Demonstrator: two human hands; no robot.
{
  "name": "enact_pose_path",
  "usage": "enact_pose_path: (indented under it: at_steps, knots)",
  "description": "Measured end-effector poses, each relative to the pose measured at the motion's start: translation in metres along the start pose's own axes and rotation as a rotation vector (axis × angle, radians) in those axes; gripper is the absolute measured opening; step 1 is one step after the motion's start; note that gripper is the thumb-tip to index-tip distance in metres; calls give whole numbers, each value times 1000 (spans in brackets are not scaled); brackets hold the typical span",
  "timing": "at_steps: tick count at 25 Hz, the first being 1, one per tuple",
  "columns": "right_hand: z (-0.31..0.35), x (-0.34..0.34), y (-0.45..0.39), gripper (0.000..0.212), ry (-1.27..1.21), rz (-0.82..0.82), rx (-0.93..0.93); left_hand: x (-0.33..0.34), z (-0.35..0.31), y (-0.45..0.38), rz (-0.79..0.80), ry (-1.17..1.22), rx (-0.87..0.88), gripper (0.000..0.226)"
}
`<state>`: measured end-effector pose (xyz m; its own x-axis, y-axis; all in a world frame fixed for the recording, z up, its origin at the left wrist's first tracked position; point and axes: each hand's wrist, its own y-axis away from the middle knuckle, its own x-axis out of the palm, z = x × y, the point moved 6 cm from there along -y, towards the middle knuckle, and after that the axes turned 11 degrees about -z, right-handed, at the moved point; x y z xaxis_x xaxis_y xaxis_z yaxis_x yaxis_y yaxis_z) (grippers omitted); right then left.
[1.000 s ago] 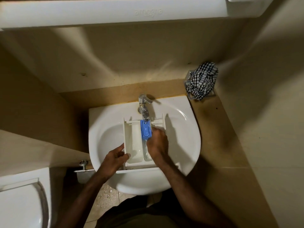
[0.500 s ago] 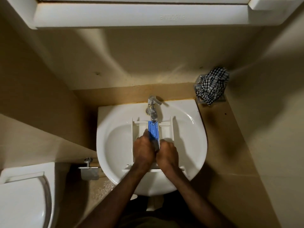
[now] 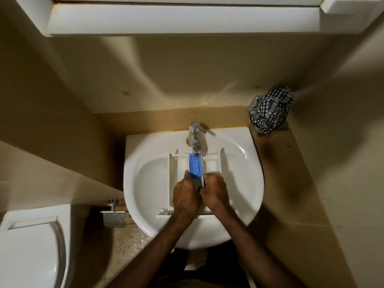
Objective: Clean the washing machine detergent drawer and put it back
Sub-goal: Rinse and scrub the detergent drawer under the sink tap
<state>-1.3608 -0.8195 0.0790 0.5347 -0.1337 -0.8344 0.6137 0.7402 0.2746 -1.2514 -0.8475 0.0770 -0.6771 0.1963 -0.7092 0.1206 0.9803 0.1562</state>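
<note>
A white detergent drawer (image 3: 173, 173) lies lengthwise in the white sink (image 3: 145, 183), its far end under the chrome tap (image 3: 195, 135). A blue insert (image 3: 195, 165) runs down the drawer's middle compartment, just below the spout. My left hand (image 3: 185, 196) and my right hand (image 3: 215, 192) rest side by side over the near half of the drawer, fingers curled around the near end of the blue insert. The near part of the drawer and the insert's end are hidden under both hands.
A black-and-white checked cloth (image 3: 272, 110) sits on a holder at the counter's back right. A toilet lid (image 3: 27, 252) is at the lower left, a metal paper holder (image 3: 114, 215) beside the sink. A white cabinet (image 3: 176, 17) hangs overhead. The floor below is wet.
My left hand left the drawer's left front corner and came in over the middle, beside my right hand. Both hands now close on the blue insert. The view shifted slightly.
</note>
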Motion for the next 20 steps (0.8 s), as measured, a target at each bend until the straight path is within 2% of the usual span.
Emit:
enact_pose_path:
  at_steps: [2, 4, 7, 8, 10, 11, 12, 13, 14, 15, 16, 17, 20]
  knots:
    - [-2, 0, 3, 9, -8, -4, -29, -4, 0, 7, 10, 89, 10, 69]
    - [-2, 0, 4, 11, -26, -14, -39, -4, 10, 9, 46, 15, 41, 74]
    - [-2, -4, 4, 15, -61, 10, -32, -18, 20, 24, 107, -136, 130, 61]
    - [-3, -9, 5, 14, -62, -15, -39, -30, 22, 31, 73, -105, 155, 52]
    - [-6, -35, 9, 6, -38, -254, -63, -65, 24, 37, -110, 7, 126, 33]
    - [-11, -49, 9, 13, -12, -400, -74, -81, 26, 35, -256, 19, 101, 27]
    - [-18, -58, 5, 27, 13, -464, -69, -93, 30, 31, -381, -14, 79, 28]
    - [-28, -55, -6, 44, 33, -383, -13, -95, 35, 23, -399, -57, 46, 37]
    - [-36, -44, -17, 58, 14, -205, 52, -86, 45, 10, -272, -84, -20, 51]
    - [-39, -30, -24, 64, -52, 3, 103, -70, 55, 0, -67, -70, -110, 61]
    - [-38, -19, -26, 61, -150, 162, 132, -53, 62, -4, 130, -40, -183, 61]
    - [-37, -13, -28, 51, -213, 224, 141, -41, 66, -6, 251, -33, -208, 51]
    - [-41, -15, -29, 35, -214, 183, 84, -39, 72, -13, 240, -93, -178, 15]
